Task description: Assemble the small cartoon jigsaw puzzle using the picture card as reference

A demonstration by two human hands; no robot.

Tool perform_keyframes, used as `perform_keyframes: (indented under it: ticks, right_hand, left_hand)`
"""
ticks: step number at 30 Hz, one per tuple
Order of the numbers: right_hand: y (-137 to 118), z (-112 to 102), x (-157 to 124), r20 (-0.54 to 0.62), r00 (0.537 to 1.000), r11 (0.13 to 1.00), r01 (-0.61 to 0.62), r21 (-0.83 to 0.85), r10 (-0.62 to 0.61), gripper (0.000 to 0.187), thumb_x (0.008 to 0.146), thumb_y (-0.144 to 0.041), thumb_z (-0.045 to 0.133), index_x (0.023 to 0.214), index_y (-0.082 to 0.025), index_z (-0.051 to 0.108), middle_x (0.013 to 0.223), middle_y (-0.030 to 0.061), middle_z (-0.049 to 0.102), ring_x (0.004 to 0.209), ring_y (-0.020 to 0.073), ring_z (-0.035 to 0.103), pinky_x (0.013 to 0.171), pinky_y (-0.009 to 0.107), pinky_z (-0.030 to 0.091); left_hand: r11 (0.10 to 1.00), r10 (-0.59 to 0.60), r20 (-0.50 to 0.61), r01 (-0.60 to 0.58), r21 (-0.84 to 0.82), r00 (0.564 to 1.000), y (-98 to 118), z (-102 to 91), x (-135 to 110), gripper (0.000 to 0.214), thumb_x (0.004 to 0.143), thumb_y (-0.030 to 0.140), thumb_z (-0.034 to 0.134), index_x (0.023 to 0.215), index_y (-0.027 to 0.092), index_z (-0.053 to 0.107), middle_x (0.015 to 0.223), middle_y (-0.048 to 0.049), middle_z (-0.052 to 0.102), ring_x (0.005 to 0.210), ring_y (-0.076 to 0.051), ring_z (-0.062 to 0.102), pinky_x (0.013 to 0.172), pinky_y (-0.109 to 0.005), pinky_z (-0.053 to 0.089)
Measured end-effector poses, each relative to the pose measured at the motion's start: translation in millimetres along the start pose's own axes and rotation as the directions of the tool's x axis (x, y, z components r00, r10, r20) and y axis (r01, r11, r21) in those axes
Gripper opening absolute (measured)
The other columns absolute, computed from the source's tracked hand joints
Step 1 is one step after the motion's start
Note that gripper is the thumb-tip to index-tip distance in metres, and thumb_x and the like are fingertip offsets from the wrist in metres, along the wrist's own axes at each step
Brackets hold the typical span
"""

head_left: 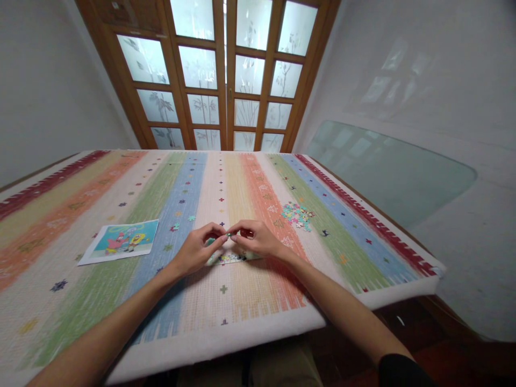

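Note:
My left hand [199, 249] and my right hand [258, 238] meet at the middle of the striped cloth [100, 301], fingertips pinched together on a small puzzle piece [228, 235]. Just below the hands lies a strip of joined puzzle pieces [229, 258], partly hidden by my fingers. A heap of loose puzzle pieces [297, 214] sits to the right of my right hand. A cartoon reference picture [121, 241] lies flat to the left of my left hand.
The cloth covers a table whose front edge [226, 336] is near my body. Wooden doors with frosted glass [226, 75] stand behind the table. A sheet of glass [387, 172] leans on the right wall.

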State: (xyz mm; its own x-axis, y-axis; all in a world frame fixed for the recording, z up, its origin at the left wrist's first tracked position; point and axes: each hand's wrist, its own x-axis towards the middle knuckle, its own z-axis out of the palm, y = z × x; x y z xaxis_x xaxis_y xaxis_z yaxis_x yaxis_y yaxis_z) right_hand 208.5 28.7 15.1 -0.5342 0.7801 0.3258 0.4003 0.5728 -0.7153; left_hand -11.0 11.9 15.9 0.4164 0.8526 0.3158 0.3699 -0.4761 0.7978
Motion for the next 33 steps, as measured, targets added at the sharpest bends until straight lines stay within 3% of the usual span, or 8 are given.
perform_keyframes:
  ticks: [5, 9, 13, 17, 22, 27, 33]
  right_hand:
    - [11.2, -13.9, 1.9, -0.039, 0.994, 0.995, -0.104, -0.002, 0.104, 0.011, 0.090, -0.021, 0.065, 0.094, -0.018, 0.074, 0.084, 0.0047, 0.074, 0.071, 0.0148, 0.061, 0.067, 0.029, 0.047]
    - [26.1, -21.7, 4.6, -0.089, 0.977, 0.980, -0.197, 0.002, 0.196, 0.007, 0.089, -0.017, 0.064, 0.087, -0.017, 0.071, 0.082, 0.0064, 0.073, 0.072, 0.0166, 0.064, 0.068, 0.030, 0.050]
    - [33.8, -22.2, 6.1, -0.128, 0.974, 0.980, -0.195, -0.047, 0.188, 0.010, 0.087, -0.014, 0.062, 0.089, -0.016, 0.071, 0.082, 0.0071, 0.071, 0.073, 0.0169, 0.063, 0.067, 0.030, 0.049]
    - [33.6, -21.9, 6.5, -0.121, 0.977, 0.980, -0.186, -0.072, 0.177, 0.025, 0.089, -0.013, 0.061, 0.108, -0.017, 0.075, 0.086, 0.0077, 0.075, 0.073, 0.0172, 0.064, 0.066, 0.030, 0.049]
    - [31.9, -22.5, 7.9, -0.084, 0.974, 0.974, -0.215, -0.067, 0.209, 0.022, 0.083, -0.008, 0.062, 0.092, -0.018, 0.080, 0.090, 0.0095, 0.079, 0.077, 0.0190, 0.069, 0.072, 0.032, 0.053]
    - [33.0, -21.1, 9.1, -0.053, 0.981, 0.980, -0.191, -0.055, 0.188, 0.022, 0.081, -0.011, 0.064, 0.089, -0.021, 0.083, 0.092, 0.0079, 0.081, 0.081, 0.0210, 0.071, 0.075, 0.034, 0.055]
    - [31.8, -11.4, 10.4, -0.136, 0.968, 0.972, -0.223, -0.077, 0.211, 0.023, 0.081, -0.012, 0.064, 0.092, -0.019, 0.083, 0.091, 0.0104, 0.081, 0.075, 0.0200, 0.070, 0.070, 0.032, 0.053]
  left_hand:
    - [0.967, 0.093, -0.113, -0.063, 0.248, 0.989, -11.3, -11.4, -2.4, 0.022, 0.097, 0.036, 0.051, 0.099, 0.020, 0.066, 0.094, -0.0066, 0.073, 0.085, -0.022, 0.067, 0.086, -0.040, 0.055]
    - [0.860, 0.156, -0.153, -0.058, 0.507, 0.976, -36.2, -32.1, -3.0, 0.022, 0.096, 0.031, 0.047, 0.103, 0.019, 0.064, 0.100, -0.0096, 0.070, 0.098, -0.027, 0.064, 0.098, -0.047, 0.050]
    - [0.761, 0.135, -0.180, 0.014, 0.649, 0.974, -57.1, -47.0, -2.8, 0.025, 0.094, 0.030, 0.047, 0.107, 0.017, 0.064, 0.108, -0.0143, 0.068, 0.109, -0.033, 0.059, 0.101, -0.051, 0.048]
    - [0.706, 0.091, -0.182, 0.066, 0.706, 0.979, -65.3, -49.4, -3.3, 0.025, 0.090, 0.029, 0.050, 0.107, 0.018, 0.065, 0.109, -0.0151, 0.068, 0.107, -0.036, 0.058, 0.100, -0.054, 0.048]
    - [0.699, 0.057, -0.202, 0.105, 0.707, 0.978, -68.5, -45.6, -5.6, 0.030, 0.091, 0.027, 0.047, 0.112, 0.017, 0.065, 0.113, -0.0167, 0.069, 0.110, -0.036, 0.060, 0.102, -0.053, 0.048]
    - [0.743, 0.038, -0.193, 0.101, 0.662, 0.981, -74.1, -46.3, -7.8, 0.030, 0.091, 0.030, 0.046, 0.111, 0.017, 0.065, 0.113, -0.0168, 0.071, 0.109, -0.036, 0.062, 0.102, -0.055, 0.049]
    - [0.750, 0.047, -0.170, 0.078, 0.657, 0.984, -76.3, -49.6, -8.5, 0.031, 0.093, 0.032, 0.045, 0.111, 0.016, 0.065, 0.118, -0.0182, 0.069, 0.113, -0.036, 0.061, 0.105, -0.055, 0.048]
